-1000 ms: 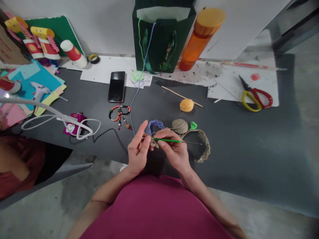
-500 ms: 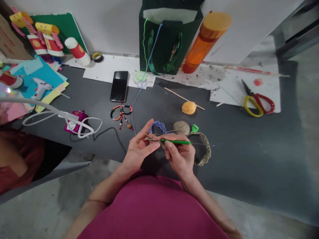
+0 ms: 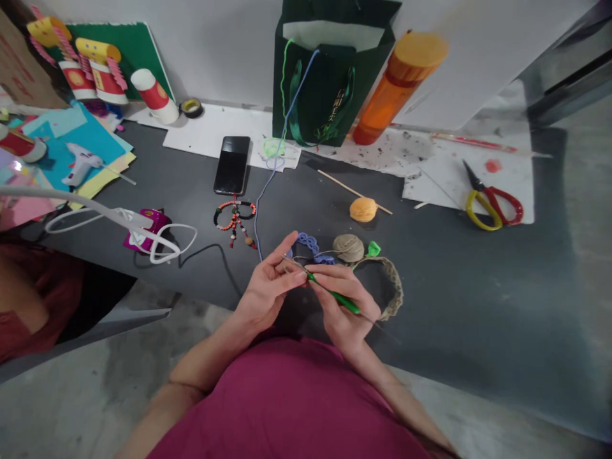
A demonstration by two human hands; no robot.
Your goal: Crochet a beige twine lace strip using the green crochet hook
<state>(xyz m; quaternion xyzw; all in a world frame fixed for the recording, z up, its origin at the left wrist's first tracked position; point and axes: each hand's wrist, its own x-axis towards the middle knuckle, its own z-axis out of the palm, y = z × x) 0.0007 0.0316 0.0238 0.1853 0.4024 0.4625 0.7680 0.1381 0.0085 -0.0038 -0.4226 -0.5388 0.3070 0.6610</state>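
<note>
My right hand (image 3: 348, 305) is closed round the green handle of a crochet hook (image 3: 345, 302), whose metal tip points up and left toward my left fingers. My left hand (image 3: 268, 280) pinches the end of a beige crocheted strip, mostly hidden by the fingers, with its index finger raised. The rest of the beige crocheted strip (image 3: 396, 287) curves over the table to the right of my right hand. Just beyond my hands lie a ball of beige yarn (image 3: 349, 248), a blue crocheted piece (image 3: 308, 241) and a small green piece (image 3: 373, 248).
Farther back are a yellow yarn ball (image 3: 363, 209) by a thin stick, a phone (image 3: 232, 165), a beaded bracelet (image 3: 234, 217), a dark green paper bag (image 3: 310, 83) and an orange bottle (image 3: 396, 89). Scissors (image 3: 492, 204) lie at right; a glue gun (image 3: 81, 162) at left.
The crochet hook has swung from nearly level to a slant, its handle end now lower and toward me. My right hand has turned with it, while my left keeps its pinch.
</note>
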